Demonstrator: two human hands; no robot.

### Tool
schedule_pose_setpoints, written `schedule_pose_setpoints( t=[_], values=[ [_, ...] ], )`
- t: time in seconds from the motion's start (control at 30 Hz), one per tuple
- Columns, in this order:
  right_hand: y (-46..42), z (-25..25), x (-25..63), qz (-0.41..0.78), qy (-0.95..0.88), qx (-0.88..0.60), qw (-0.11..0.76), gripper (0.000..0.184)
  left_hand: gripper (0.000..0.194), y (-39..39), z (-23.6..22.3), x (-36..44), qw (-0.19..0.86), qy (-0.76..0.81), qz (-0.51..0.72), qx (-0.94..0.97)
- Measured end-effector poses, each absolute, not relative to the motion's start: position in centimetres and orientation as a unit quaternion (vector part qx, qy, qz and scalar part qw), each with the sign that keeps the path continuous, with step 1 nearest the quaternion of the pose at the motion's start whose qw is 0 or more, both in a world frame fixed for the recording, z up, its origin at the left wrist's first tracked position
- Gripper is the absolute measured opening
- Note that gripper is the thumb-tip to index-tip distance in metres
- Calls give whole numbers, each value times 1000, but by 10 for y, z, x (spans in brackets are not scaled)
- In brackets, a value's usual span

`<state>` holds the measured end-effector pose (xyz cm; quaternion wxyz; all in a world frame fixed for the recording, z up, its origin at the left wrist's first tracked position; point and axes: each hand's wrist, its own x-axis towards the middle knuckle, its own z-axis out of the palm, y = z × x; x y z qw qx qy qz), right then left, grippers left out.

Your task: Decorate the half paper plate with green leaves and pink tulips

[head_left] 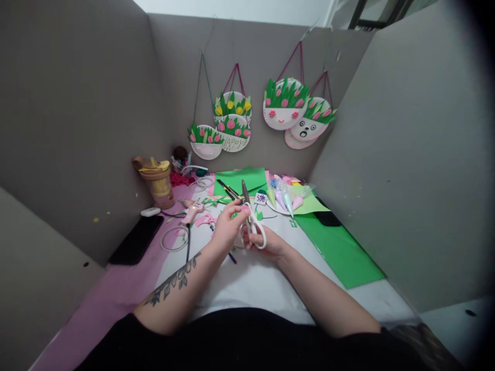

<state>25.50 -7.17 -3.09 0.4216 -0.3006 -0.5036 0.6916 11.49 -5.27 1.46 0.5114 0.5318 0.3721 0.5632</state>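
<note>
Over the middle of the table my left hand (229, 221) pinches a small pink paper piece (246, 209) between thumb and fingers. My right hand (266, 242) is closed round the white handles of a pair of scissors (253, 226). Their dark blades point away from me and lie close beside the pink piece. Whether the blades touch it, I cannot tell. Pink paper scraps (204, 220) and a pink glue gun (192, 211) lie left of my left hand. Just beyond the scissors rests a yellow-and-black cutter (229, 189).
Green sheets (344, 250) lie at the right, near piping bags (286, 198) on a plate. A lidded cup (158, 183), a black phone (137, 239) and a ring of cord (174, 239) are at the left. Decorated paper plates (284, 118) hang on the back panel. Grey panels enclose three sides.
</note>
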Motion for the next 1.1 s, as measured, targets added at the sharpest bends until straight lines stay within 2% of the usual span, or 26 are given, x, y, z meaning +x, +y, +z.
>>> schedule_pose_setpoints(
  t=[0.07, 0.13, 0.27, 0.4, 0.53, 0.9, 1.1],
  values=[
    [-73, -31, 252, 656, -529, -324, 430, 55, 17, -48, 18, 110, 443, 376, 614, 534],
    [-76, -31, 248, 623, -560, -356, 414, 55, 18, -44, 22, 105, 434, 373, 635, 519],
    [-82, -29, 242, 554, -629, -390, 381, 39, 19, -42, 24, 101, 413, 374, 663, 500],
    [-84, -32, 240, 488, -686, -397, 367, 29, 20, -44, 21, 103, 431, 360, 670, 486],
    [-82, -39, 241, 437, -713, -401, 373, 28, 18, -45, 20, 106, 443, 364, 668, 474],
    [-84, -33, 237, 433, -702, -438, 359, 14, 19, -47, 22, 107, 449, 381, 668, 455],
    [-85, -32, 236, 446, -692, -437, 363, 17, 21, -49, 24, 108, 465, 390, 664, 437]
  ],
)
